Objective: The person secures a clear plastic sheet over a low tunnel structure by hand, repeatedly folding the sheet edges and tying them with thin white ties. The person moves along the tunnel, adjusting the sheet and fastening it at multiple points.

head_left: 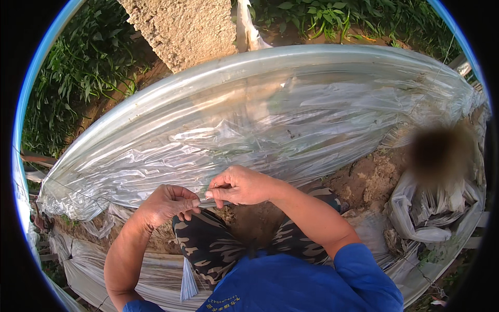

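Above my knees, both hands are close together with their fingertips nearly meeting. My left hand [171, 204] pinches thumb against finger; what lies between them is too small to tell. My right hand [234, 187] has thumb and forefinger pressed together, with a thin wire-like piece showing at the fingers. Behind the hands spreads a wrinkled clear plastic film [241, 132], its far edge rolled into a long, bulging curve. A bundle of thin pale strands [188, 282] hangs beside my left leg, which is in camouflage trousers [206, 241].
Leafy pepper plants [327, 17] grow beyond the film, around a rough concrete slab [191, 31]. Bare soil [362, 181] and a crumpled heap of plastic sheeting [421, 218] lie at the right. More gathered film [93, 265] lies at the lower left. A dark blur covers part of the right side.
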### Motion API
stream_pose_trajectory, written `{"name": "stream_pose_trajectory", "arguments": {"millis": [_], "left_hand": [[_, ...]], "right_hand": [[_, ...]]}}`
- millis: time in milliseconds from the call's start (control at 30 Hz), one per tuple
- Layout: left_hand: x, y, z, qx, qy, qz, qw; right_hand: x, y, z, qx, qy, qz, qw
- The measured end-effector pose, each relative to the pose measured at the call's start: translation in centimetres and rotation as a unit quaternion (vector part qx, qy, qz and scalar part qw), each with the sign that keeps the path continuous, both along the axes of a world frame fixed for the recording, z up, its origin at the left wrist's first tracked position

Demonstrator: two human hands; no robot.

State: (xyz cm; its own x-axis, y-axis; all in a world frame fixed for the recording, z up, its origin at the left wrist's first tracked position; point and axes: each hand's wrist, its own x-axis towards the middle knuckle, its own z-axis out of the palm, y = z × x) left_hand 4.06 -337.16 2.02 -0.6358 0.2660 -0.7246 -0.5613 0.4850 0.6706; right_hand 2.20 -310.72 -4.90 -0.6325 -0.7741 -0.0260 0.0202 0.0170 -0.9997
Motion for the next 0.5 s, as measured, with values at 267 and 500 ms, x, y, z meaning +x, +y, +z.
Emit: {"name": "stream_pose_trajectory", "arguments": {"millis": [267, 500], "left_hand": [[1.3, 0.6, -0.9, -0.236, 0.763, -0.371, 0.473], [1.8, 1.5, 0.9, 0.032, 0.178, 0.006, 0.983]], "right_hand": [[-1.3, -0.5, -2.5, -0.143, -0.378, -0.009, 0.915], [-1.1, 0.5, -1.9, -0.079, -0.158, 0.035, 0.984]]}}
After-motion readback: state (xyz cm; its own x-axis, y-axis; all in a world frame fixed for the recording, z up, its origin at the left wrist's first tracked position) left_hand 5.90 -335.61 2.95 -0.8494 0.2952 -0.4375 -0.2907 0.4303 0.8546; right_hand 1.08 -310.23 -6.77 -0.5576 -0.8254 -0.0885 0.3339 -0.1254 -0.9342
